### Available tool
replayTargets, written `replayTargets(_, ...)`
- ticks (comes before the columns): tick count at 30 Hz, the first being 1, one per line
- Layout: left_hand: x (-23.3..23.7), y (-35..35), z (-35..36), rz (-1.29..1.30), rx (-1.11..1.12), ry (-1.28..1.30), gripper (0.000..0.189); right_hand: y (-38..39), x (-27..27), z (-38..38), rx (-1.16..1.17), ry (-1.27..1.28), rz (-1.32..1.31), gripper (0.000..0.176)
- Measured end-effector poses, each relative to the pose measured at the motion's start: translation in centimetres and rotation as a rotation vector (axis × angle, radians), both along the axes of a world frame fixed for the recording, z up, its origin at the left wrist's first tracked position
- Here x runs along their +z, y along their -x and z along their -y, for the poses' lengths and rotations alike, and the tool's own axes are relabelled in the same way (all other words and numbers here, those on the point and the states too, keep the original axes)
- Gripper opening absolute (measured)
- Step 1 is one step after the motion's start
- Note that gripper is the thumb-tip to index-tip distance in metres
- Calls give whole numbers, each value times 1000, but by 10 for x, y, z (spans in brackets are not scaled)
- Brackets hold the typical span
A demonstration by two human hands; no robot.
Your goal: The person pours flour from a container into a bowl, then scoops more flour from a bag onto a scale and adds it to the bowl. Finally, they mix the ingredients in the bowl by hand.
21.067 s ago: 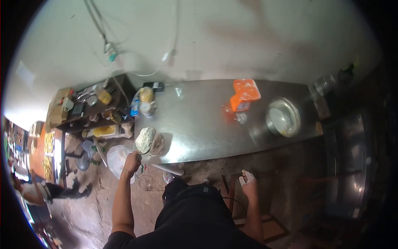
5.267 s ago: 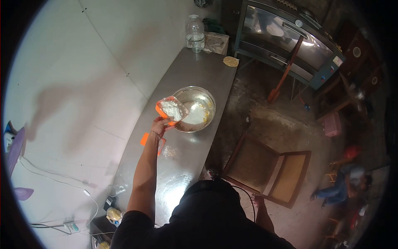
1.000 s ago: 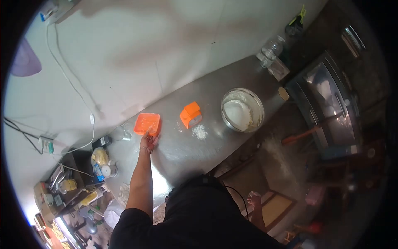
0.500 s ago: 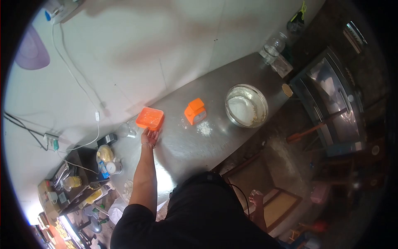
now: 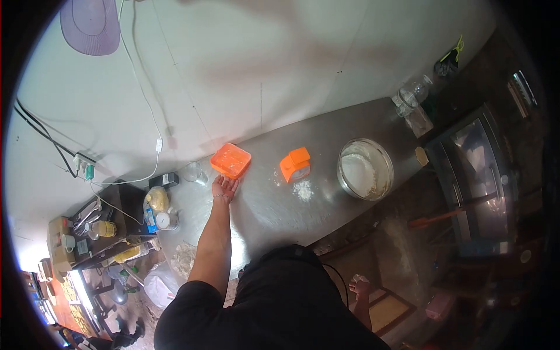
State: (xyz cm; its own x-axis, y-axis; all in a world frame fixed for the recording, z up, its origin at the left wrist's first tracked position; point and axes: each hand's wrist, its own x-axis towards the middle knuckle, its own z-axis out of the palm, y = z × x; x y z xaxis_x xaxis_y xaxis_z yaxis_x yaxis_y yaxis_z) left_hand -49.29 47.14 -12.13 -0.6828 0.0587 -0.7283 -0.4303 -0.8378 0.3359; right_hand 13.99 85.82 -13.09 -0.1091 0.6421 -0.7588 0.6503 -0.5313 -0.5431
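On the metal table (image 5: 268, 216), my left hand (image 5: 224, 188) touches the near edge of an orange square tray (image 5: 231, 161), its fingers apart. To the right of the tray stands an orange kitchen scale (image 5: 295, 165), with spilled white powder (image 5: 303, 190) beside it. A large metal bowl (image 5: 366, 169) holding white powder is further right. My right hand (image 5: 360, 286) hangs low at the right of my body, fingers curled, with something whitish at the fingers that is too small to name.
A clear glass (image 5: 192, 171), a black box (image 5: 163, 180) and a white jar (image 5: 167, 220) stand at the table's left end. Clear plastic containers (image 5: 408, 100) are at the far right corner. A glass-fronted cabinet (image 5: 472, 169) is beyond. White cable runs down the wall.
The view has shifted, so the table and its objects appear further right and slightly turned. My left hand remains at the orange tray's near edge.
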Motion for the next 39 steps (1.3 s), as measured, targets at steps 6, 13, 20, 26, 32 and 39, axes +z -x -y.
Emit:
replayTargets(6,-17,9,6,24,101,-9,71,9,0,-2,31,35,22,36)
replayTargets(13,-30,11,7,50,207,76,72,4,-5,-11,34,49,3,36)
replayTargets(20,-21,-12,-33,211,107,-152,71,20,6,-9,66,25,51,32)
replayTargets(26,-25,-1,-31,89,145,-286,65,18,1,-18,23,62,-21,21)
replayTargets(32,-10,-3,-24,56,134,-206,69,16,-6,-17,20,59,-2,20)
replayTargets(39,-7,-3,-9,44,257,-176,67,36,9,-13,104,7,37,23)
